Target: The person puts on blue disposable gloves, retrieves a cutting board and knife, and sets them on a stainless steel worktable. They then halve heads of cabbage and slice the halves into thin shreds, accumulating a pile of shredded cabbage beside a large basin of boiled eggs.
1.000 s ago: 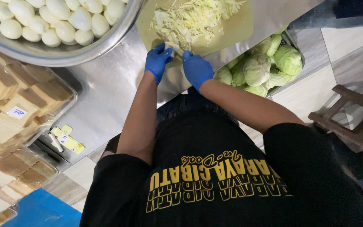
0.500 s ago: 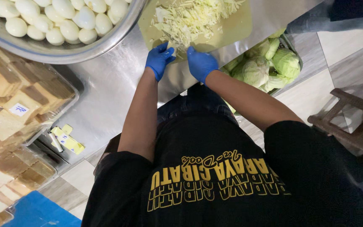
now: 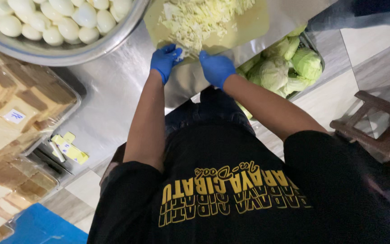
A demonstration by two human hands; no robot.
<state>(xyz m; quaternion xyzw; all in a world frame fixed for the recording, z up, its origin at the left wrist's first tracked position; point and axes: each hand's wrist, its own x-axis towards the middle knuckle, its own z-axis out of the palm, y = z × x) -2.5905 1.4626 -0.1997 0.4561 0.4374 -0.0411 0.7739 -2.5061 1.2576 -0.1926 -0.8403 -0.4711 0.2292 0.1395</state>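
Two hands in blue gloves are shown at the near edge of a yellow-green cutting board (image 3: 253, 27), which lies on a steel counter (image 3: 109, 108). The left hand (image 3: 165, 61) is curled at the board's near corner, its fingers closed on a small clump of shredded cabbage (image 3: 204, 18); the bulk of the shreds is heaped on the board just beyond both hands. The right hand (image 3: 216, 68) is held just beside the left, fingers bent toward the heap; whether anything is gripped in it cannot be told. Left of the board, a large metal bowl (image 3: 68, 54) of peeled eggs (image 3: 64, 16) is seen. Right of and below the board, whole cabbage heads (image 3: 290, 68) are gathered in a tray.
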